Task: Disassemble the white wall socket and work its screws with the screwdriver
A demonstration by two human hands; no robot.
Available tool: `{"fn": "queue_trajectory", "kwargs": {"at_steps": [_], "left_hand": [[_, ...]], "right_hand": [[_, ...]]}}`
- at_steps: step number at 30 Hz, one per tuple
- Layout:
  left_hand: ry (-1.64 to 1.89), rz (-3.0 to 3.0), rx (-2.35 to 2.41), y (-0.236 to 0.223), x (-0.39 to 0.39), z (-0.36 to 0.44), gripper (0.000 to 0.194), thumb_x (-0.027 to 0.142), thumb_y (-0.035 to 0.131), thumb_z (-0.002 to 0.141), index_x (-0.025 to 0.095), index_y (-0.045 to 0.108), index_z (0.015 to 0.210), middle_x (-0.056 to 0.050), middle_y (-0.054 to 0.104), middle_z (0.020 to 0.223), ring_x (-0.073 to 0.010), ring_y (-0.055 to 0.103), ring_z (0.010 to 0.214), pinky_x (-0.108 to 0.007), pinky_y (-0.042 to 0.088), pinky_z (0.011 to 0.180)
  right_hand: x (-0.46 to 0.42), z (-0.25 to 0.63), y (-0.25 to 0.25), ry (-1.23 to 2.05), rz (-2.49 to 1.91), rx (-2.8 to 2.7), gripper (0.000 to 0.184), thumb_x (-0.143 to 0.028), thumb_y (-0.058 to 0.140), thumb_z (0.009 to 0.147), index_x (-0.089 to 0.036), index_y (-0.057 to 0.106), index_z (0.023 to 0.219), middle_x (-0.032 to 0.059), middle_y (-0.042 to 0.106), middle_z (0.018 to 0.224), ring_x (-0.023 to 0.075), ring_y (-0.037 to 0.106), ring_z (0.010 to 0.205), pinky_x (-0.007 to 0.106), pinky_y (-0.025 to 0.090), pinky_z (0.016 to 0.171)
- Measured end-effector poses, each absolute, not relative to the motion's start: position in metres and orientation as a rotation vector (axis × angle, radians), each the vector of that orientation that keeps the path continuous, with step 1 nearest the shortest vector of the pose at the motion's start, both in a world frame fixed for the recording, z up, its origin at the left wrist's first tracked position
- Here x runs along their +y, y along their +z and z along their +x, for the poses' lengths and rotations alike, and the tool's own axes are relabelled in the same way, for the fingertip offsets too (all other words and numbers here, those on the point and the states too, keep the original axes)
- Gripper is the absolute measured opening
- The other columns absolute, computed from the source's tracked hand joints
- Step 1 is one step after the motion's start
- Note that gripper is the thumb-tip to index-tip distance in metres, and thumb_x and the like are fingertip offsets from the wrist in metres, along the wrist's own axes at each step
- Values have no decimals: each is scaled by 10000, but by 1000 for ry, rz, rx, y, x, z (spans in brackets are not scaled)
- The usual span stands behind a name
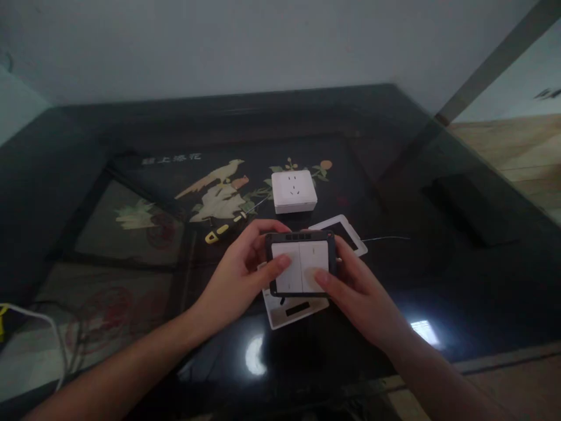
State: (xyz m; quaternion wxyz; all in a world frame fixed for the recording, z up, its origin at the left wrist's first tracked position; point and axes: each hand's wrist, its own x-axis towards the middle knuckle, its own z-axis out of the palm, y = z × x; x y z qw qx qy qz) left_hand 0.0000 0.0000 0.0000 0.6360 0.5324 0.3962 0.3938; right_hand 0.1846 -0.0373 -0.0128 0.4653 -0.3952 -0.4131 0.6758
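One black-edged switch [300, 264] is gripped between two hands, above the dark table [394, 280]. Its left side is held by the left hand [245, 263], its right side by the right hand [363, 289]. Two white buttons [301, 257] are seen on it, and one is touched by each thumb. One white socket box [294, 190], two white frames [274, 318] and one yellow-handled screwdriver [222, 229] are seen nearby.
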Motion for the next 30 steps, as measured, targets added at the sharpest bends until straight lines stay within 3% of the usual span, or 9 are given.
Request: {"fn": "queue_trajectory", "kwargs": {"at_steps": [5, 9, 13, 18, 25, 30], "left_hand": [[874, 1135, 840, -3, 2, 0, 265, 251, 704, 869, 233, 638, 1124, 7, 744, 1016, -117, 692, 886, -162, 570, 721], [896, 1122, 842, -5, 2, 0, 206, 274, 712, 872, 257, 684, 1076, 23, 759, 993, -96, 687, 821, -140, 559, 688], [936, 1131, 889, -7, 0, -1, 185, 291, 747, 842, 258, 704, 1019, 37, 745, 887, -81, 659, 734, -124, 540, 633], [978, 1152, 926, -7, -2, -4, 205, 325, 752, 836, 260, 707, 1025, 30, 716, 849, -85, 633, 706, -133, 530, 620], [974, 1121, 907, -6, -1, -4, 191, 340, 765, 820, 253, 702, 979, 32, 722, 837, -85, 648, 695, -133, 535, 614], [983, 1107, 896, -6, 0, -3, 190, 329, 764, 819, 232, 704, 970, 10, 748, 874, -102, 667, 725, -151, 543, 633]], "right_hand": [[-37, 183, -11, 1615, -974, -1091, 299, -241, 635, 890, -285, 557, 1176, 1, 721, 1080, 137, 699, 967, 294, 594, 874], [-38, 182, -12, 1575, -993, -1138, 283, -240, 613, 911, -294, 547, 1181, -8, 717, 1094, 124, 694, 983, 256, 591, 860], [-41, 181, -13, 1475, -1008, -1206, 389, -246, 588, 931, -324, 482, 1297, 6, 648, 1262, 145, 644, 1126, 278, 571, 938], [-42, 180, -15, 1541, -979, -1170, 544, -237, 614, 919, -389, 375, 1383, 2, 640, 1233, 158, 693, 1013, 294, 636, 825], [-43, 179, -16, 1506, -981, -1192, 477, -204, 651, 897, -408, 493, 1298, -35, 646, 1198, 118, 690, 969, 220, 635, 776], [-43, 179, -17, 1490, -990, -1189, 456, -237, 660, 891, -383, 517, 1299, -13, 649, 1179, 136, 691, 965, 254, 637, 791]]}}
